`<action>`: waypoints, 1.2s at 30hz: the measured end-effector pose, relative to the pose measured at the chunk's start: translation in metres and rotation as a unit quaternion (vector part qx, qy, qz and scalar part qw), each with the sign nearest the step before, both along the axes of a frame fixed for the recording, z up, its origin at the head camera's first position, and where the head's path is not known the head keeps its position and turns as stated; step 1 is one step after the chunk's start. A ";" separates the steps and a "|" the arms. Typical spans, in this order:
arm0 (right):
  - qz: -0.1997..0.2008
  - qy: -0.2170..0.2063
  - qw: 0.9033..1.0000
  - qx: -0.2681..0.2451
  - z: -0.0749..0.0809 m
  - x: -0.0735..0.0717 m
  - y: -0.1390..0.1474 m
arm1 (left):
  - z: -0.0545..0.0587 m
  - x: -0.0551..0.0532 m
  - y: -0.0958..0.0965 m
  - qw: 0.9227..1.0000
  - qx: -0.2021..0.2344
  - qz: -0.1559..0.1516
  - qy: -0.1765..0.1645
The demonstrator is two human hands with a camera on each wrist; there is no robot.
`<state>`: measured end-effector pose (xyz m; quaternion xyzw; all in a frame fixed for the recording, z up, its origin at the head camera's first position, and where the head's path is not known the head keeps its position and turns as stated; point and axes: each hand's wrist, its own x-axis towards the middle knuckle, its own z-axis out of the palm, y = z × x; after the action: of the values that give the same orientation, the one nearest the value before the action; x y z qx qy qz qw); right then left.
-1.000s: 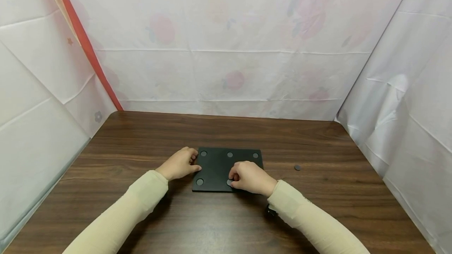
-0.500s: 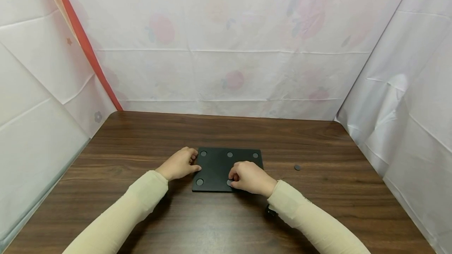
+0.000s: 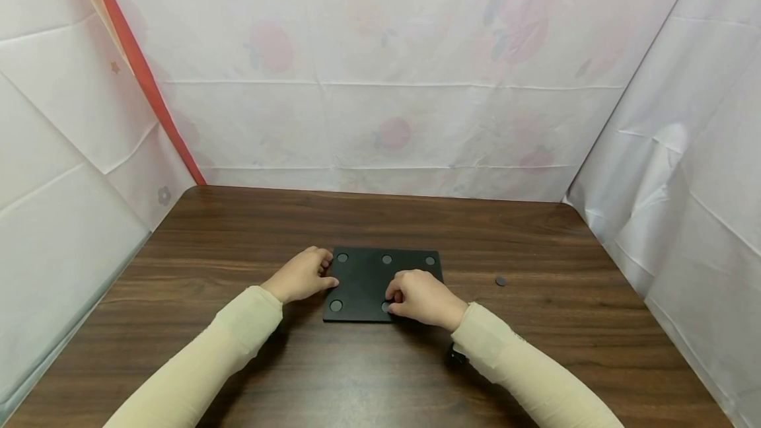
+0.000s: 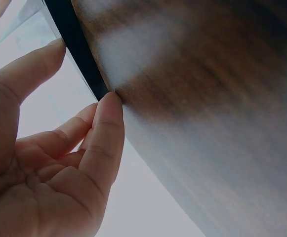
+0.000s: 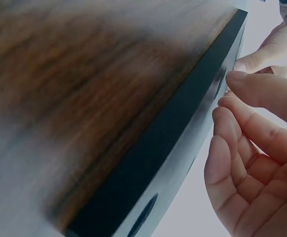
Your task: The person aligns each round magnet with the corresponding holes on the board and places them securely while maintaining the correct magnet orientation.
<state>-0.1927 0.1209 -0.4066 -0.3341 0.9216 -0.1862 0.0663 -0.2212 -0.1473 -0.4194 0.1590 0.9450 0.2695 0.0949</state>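
A black rectangular board (image 3: 361, 283) lies flat on the table, with round recesses near its edges. Small grey discs fill several of them: at the back left (image 3: 342, 257), the back middle (image 3: 387, 259), the back right (image 3: 431, 261) and the front left (image 3: 335, 306). My left hand (image 3: 302, 275) touches the board's left edge with thumb and fingertips. At the front middle recess, my right hand (image 3: 423, 297) has thumb and index finger on a grey disc (image 3: 385, 307), partly covered by the thumb. In the right wrist view, a dark round recess (image 5: 143, 215) shows near the board's close corner.
One loose grey disc (image 3: 501, 281) lies on the brown wood-grain table (image 3: 380, 375), right of the board. White patterned cloth (image 3: 357, 71) hangs behind the table and along both sides. A red strip (image 3: 143, 71) runs down the left corner.
Both hands and the board stay in place. The disc at the right fingertips looks slightly darker and less visible than before.
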 end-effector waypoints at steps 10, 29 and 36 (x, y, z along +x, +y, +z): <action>-0.036 -0.008 0.999 -0.034 0.010 -0.004 0.010 | 0.002 0.000 0.001 1.000 0.001 -0.003 0.000; -0.098 0.029 0.993 -0.054 0.029 -0.009 0.046 | 0.000 -0.001 0.000 1.000 0.001 0.004 -0.007; -0.145 0.018 0.987 -0.066 0.033 -0.011 0.068 | -0.001 0.000 0.000 1.000 0.001 0.002 -0.004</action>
<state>-0.2038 0.1889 -0.3733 -0.2041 0.9469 -0.2483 0.0002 -0.2216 -0.1477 -0.4204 0.1565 0.9446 0.2712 0.0982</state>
